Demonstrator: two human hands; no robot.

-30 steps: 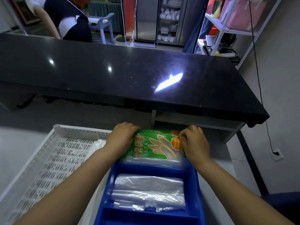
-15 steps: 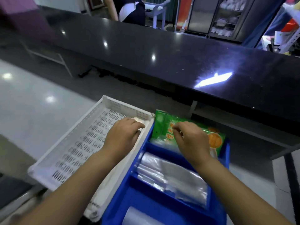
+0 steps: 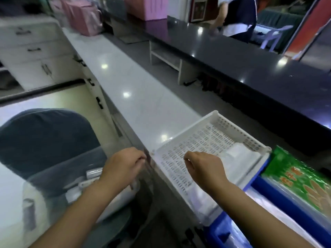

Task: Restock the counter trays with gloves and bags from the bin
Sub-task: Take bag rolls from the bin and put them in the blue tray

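Note:
My left hand (image 3: 123, 163) hovers with curled fingers, holding nothing, over a clear plastic bin (image 3: 35, 199) that holds rolls of bags (image 3: 94, 173). Just right of it, my right hand (image 3: 203, 166) is above the white perforated tray (image 3: 211, 116), its fingers also curled and holding nothing. Folded clear bags (image 3: 236, 152) lie at the white tray's far right end. Touching that tray on the right is the blue divided tray (image 3: 259, 187), with a green pack of gloves (image 3: 295, 178) in its far compartment and clear bags in front of it.
The bin rests on a chair with a grey-blue cover (image 3: 44, 133) at the left. A white counter (image 3: 136, 90) runs away from the trays, with a raised black counter (image 3: 250, 68) behind. A person (image 3: 236, 17) stands beyond it. Pink boxes (image 3: 84, 17) sit far left.
My head has turned left, bringing the bin and chair into view. Both hands left the green glove pack in the blue tray and moved left, the left hand going over the bin.

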